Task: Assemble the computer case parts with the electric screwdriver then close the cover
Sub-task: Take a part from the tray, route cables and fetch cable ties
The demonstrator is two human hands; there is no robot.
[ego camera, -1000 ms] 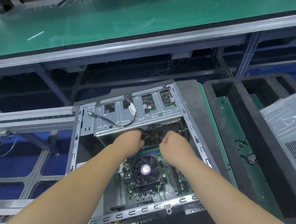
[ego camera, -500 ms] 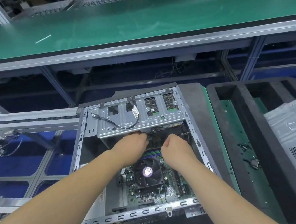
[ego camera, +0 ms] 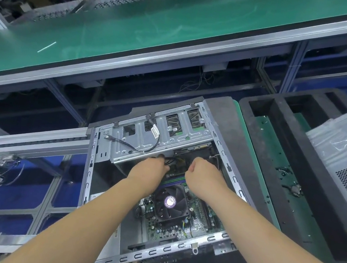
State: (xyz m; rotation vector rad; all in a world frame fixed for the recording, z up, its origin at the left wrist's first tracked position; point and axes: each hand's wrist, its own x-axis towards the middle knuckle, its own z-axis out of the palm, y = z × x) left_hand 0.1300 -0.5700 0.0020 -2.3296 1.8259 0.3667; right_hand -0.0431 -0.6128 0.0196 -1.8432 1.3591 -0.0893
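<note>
An open computer case (ego camera: 91, 163) lies on its side in the middle of the view. At its far end sits a silver drive cage (ego camera: 134, 141); a motherboard with a black CPU fan (ego camera: 171, 202) fills the near half. Both my hands reach inside, just below the cage's edge. My left hand (ego camera: 150, 171) has curled fingers around black cables (ego camera: 167, 161). My right hand (ego camera: 201, 174) is curled like a fist beside it, and its fingertips are hidden in the case. A grey cover panel (ego camera: 345, 158) with a perforated vent leans at the right. No screwdriver is in view.
A black foam tray (ego camera: 272, 115) with a green board inside lies right of the case. A green conveyor belt (ego camera: 162, 20) runs across the top behind an aluminium rail. Aluminium frame bars (ego camera: 17, 147) and blue panels lie to the left.
My hands stay at the drive cage's edge and have barely moved. The view has shifted a little, so the case sits slightly lower and further right.
</note>
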